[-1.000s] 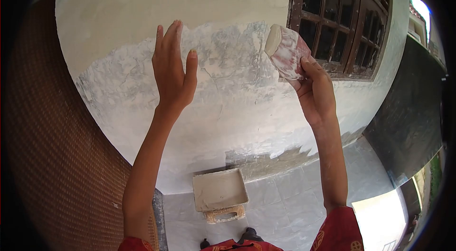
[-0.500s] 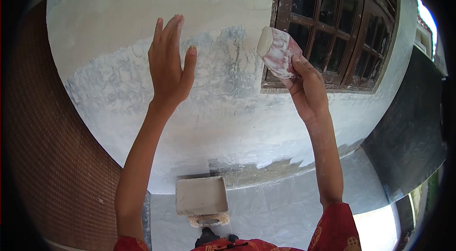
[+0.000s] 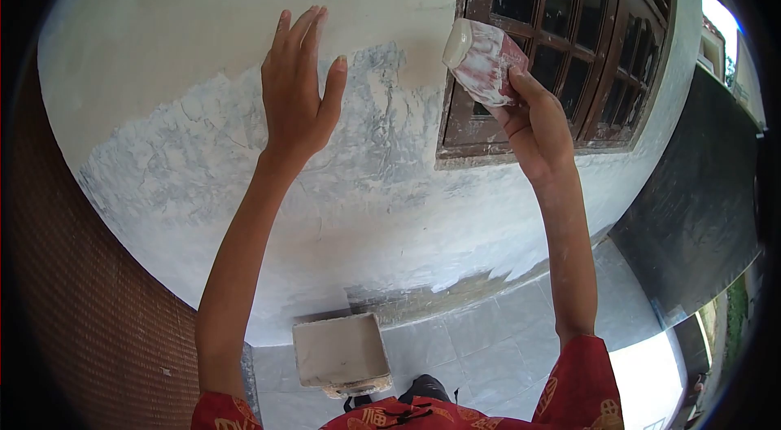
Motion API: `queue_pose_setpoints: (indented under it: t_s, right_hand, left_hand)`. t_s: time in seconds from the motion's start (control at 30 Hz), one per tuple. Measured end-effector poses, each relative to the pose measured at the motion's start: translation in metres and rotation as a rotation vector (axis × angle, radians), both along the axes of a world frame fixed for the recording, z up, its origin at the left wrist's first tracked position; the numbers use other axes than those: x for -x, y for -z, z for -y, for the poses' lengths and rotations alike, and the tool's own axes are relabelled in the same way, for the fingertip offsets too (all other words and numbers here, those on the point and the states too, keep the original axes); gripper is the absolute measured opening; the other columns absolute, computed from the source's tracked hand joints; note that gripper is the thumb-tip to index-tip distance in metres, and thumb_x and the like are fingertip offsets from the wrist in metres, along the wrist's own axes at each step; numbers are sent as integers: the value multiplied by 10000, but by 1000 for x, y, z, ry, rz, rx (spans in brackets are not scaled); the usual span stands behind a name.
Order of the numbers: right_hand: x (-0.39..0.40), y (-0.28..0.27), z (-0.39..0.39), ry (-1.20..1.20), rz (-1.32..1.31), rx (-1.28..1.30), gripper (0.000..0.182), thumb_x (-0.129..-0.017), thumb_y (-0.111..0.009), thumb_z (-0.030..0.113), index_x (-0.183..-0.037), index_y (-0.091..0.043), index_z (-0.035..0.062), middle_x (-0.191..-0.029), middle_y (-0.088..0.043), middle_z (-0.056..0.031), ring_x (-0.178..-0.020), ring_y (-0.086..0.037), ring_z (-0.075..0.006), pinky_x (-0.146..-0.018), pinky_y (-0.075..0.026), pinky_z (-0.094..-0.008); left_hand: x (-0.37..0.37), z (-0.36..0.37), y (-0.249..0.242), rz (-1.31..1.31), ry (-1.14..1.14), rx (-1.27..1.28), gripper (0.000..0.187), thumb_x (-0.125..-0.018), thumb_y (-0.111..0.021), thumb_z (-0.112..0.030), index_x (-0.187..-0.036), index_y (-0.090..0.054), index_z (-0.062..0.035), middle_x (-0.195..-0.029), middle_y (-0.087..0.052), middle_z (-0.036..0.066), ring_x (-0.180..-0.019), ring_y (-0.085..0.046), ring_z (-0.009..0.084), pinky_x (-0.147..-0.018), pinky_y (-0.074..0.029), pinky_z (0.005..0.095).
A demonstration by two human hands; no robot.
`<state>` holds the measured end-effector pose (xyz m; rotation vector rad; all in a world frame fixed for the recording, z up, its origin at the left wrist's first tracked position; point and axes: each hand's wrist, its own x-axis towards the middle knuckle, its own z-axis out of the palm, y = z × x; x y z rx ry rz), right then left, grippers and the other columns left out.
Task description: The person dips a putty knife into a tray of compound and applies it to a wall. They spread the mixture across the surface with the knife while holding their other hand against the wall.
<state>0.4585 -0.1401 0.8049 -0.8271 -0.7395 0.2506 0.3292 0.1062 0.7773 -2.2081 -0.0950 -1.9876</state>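
Note:
My right hand (image 3: 538, 125) grips a flat red spreader (image 3: 490, 64) smeared with white putty, a thick pale lump of it along the far edge. The spreader is raised and overlaps the left part of the brown window in this view. My left hand (image 3: 299, 88) is empty, its fingers stretched upward and the thumb apart, in front of the wall (image 3: 203, 161). Behind that hand the wall changes from a smooth cream coat above to a rough, patchy grey-white surface below.
A brown wooden window (image 3: 561, 39) with glass panes is set in the wall at the right. Below, a rectangular tub (image 3: 342, 353) of pale putty stands near my feet on grey floor tiles (image 3: 480, 332). Brown woven matting (image 3: 89, 283) lines the left; a dark panel (image 3: 691, 210) stands right.
Both hands have risen slightly in view, the spreader too. The window and wall have shifted left in the picture, and more of my leg shows beside the tub.

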Motion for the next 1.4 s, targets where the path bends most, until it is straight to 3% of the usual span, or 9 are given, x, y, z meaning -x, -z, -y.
queue_pose_setpoints:
  t_s: [0.27, 0.33, 0.37, 0.43, 0.5, 0.57, 0.67, 0.8, 1.4]
  right_hand:
    - [-57, -20, -33, 26, 205, -95, 268, -1020, -513, 145, -1192, -587, -46, -1075, -677, -103, -973, -674, -157, -873, -572, -280]
    - [-68, -25, -47, 314, 390, -112, 262, -996, -527, 63, -1213, -603, -63, -984, -721, -100, -899, -691, -137, -824, -545, -269]
    - [-73, -25, -55, 306, 397, -118, 262, -996, -527, 63, -1213, -603, -63, -984, -721, -100, -899, -691, -137, -824, -545, -269]
    - [-78, -24, -71, 718, 779, -179, 248, -962, -563, 14, -1189, -646, -42, -936, -739, -119, -904, -686, -100, -802, -526, -261]
    - [-83, -20, -80, 792, 882, -141, 295, -898, -585, -52, -1174, -678, 1, -1009, -728, -153, -970, -698, -161, -855, -546, -307]
    - [-96, -14, -96, 1028, 1422, -425, 348, -840, -637, -42, -1177, -686, 35, -1102, -705, -159, -1065, -682, -249, -947, -535, -411]
    - [-100, -2, -108, 1036, 1586, -311, 398, -804, -669, 16, -1197, -685, 72, -1211, -672, -119, -1168, -625, -305, -1039, -472, -497]
    - [-116, 10, -127, 1073, 1621, -291, 423, -805, -677, 77, -1228, -675, 93, -1256, -655, -88, -1233, -585, -278, -1089, -415, -516]
    - [-114, 53, -103, 759, 1553, 151, 567, -730, -667, -98, -1249, -669, 131, -1296, -641, -78, -1339, -491, -260, -1160, -320, -514]
  left_hand:
    - [-40, -10, -24, 90, -97, -108, 506, -994, -469, -321, -1430, -439, -67, -1463, -467, 99, -1434, -321, 345, -1111, -293, 514]
    - [-54, -15, -28, 106, -143, -139, 500, -987, -477, -312, -1417, -459, -57, -1458, -473, 95, -1426, -336, 339, -1110, -290, 505]
    - [-59, -17, -29, 113, -151, -142, 500, -987, -477, -312, -1417, -459, -57, -1458, -473, 95, -1426, -336, 339, -1110, -290, 505]
    - [-69, -20, -31, 151, -225, -161, 494, -974, -492, -299, -1404, -480, -55, -1451, -481, 91, -1418, -348, 332, -1115, -277, 497]
    - [-77, -25, -29, 170, -262, -172, 499, -965, -491, -269, -1415, -466, -54, -1463, -464, 92, -1428, -329, 328, -1125, -259, 493]
    - [-83, -29, -22, 184, -294, -175, 507, -955, -489, -239, -1425, -451, -53, -1476, -447, 94, -1439, -311, 324, -1134, -242, 489]
    - [-89, -35, -17, 196, -375, -170, 519, -949, -495, -246, -1431, -454, -58, -1478, -444, 100, -1435, -313, 324, -1142, -227, 486]
    - [-91, -38, -15, 153, -391, -160, 534, -947, -493, -254, -1443, -445, -63, -1489, -434, 100, -1438, -304, 330, -1145, -211, 503]
    - [-89, -45, -11, 194, -341, -139, 522, -974, -440, -302, -1452, -442, -93, -1494, -433, 93, -1439, -297, 343, -1146, -196, 521]
